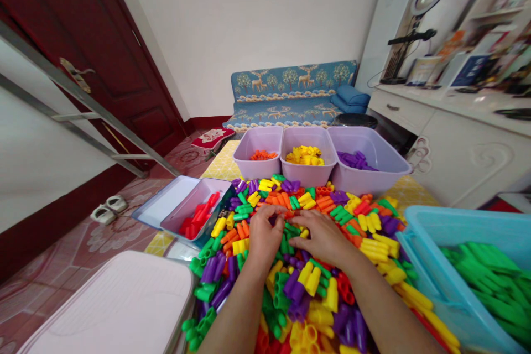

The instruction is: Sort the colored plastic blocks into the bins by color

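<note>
My left hand is over the middle of a heap of plastic pieces, its fingers curled in a pinch around what looks like an orange plastic piece. Close to its right, my right hand reaches over the heap, its thumb apart from its bent fingers, the fingertips near that same orange piece. Around and under both hands lie bullet-shaped tube pieces, many joined side by side: green pieces, yellow pieces, purple pieces and red pieces. My fingers partly hide what lies between them.
Behind the heap stand lilac bins with orange, yellow and purple pieces. A bin with red pieces is at left, near a pale lid. A blue tub holds green pieces at right.
</note>
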`<state>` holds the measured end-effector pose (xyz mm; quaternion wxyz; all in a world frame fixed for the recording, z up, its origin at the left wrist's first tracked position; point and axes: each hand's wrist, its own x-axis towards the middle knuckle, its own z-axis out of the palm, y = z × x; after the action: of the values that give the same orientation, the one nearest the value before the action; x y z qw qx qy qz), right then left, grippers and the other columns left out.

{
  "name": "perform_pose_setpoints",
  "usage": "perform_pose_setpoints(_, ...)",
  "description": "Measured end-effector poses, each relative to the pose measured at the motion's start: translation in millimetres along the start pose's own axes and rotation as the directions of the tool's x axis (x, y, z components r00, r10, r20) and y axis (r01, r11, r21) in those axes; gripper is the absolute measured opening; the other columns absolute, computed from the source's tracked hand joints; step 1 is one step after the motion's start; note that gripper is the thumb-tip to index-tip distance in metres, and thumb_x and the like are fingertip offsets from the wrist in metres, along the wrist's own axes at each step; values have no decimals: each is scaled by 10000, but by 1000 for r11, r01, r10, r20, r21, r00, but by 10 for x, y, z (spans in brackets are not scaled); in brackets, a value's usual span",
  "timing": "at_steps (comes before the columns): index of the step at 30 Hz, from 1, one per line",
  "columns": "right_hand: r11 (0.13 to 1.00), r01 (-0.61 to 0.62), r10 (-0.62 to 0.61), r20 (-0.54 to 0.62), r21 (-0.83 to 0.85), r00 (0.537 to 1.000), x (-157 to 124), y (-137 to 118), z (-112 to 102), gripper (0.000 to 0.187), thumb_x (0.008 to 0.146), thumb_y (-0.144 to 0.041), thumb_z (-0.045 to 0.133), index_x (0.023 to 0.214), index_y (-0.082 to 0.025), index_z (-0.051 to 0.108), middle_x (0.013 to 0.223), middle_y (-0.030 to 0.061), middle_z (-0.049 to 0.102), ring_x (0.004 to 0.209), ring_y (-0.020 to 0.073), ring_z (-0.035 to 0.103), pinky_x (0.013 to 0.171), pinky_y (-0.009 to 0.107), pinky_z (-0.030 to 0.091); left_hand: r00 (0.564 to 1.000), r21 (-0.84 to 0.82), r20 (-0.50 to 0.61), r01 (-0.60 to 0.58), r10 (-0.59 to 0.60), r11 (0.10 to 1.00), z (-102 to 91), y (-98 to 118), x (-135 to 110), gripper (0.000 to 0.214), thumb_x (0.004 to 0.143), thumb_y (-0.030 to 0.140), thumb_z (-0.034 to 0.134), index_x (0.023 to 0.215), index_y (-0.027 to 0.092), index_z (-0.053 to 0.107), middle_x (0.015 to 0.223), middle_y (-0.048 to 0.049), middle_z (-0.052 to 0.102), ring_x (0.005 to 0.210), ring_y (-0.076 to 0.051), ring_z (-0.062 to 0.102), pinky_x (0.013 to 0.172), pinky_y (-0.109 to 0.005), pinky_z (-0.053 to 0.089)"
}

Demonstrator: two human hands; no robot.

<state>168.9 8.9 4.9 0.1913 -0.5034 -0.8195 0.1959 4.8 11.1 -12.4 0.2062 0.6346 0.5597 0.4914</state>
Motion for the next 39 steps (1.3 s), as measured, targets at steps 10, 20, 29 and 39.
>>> perform_pose_setpoints(10, 970, -76, 127, -218, 229, 968, 87, 9, -22, 173, 789, -356, 641, 760, -193, 693, 854, 43, 688, 828, 194, 632, 781, 321, 464, 1000, -16, -12, -23, 23, 1000, -11, 38, 3, 113, 815, 203, 594, 809, 166, 701, 810, -32, 692, 800, -162, 627, 775, -280, 465)
perform_pose_setpoints(20, 966, -50, 122, -278, 254, 953, 99, 86, 16, 365, 736, -204, 646, 1100, -197, 631, 1187, 80, 629, 1111, 210, 577, 992, 376, 427, 999, 131, -43, 21, -15, 991, -28, 20, -10, 163, 840, 273, 573, 788, 175, 692, 805, -32, 684, 805, -172, 629, 750, -270, 453)
perform_pose_setpoints(29, 999, 24, -24, 7, 43, 1000, 46, 8, 47, 465, 877, -289, 513, 1334, -204, 525, 1389, 87, 519, 1291, 247, 450, 1093, 440, 336, 997, 411, 40, 41, -62, 911, -62, 62, -22, 170, 835, 257, 574, 892, 212, 728, 876, -64, 687, 872, -199, 633, 806, -292, 456)
perform_pose_setpoints(39, 998, -17, 19, 29, -59, 999, 40, -5, 63, 614, 851, -321, 535, 1439, -246, 375, 1511, 63, 357, 1346, 275, 367, 1112, 490, 281, 990, 443, 81, 68, -116, 894, -62, 66, -15, 177, 838, 274, 560, 888, 228, 724, 883, -56, 703, 846, -189, 644, 797, -281, 452)
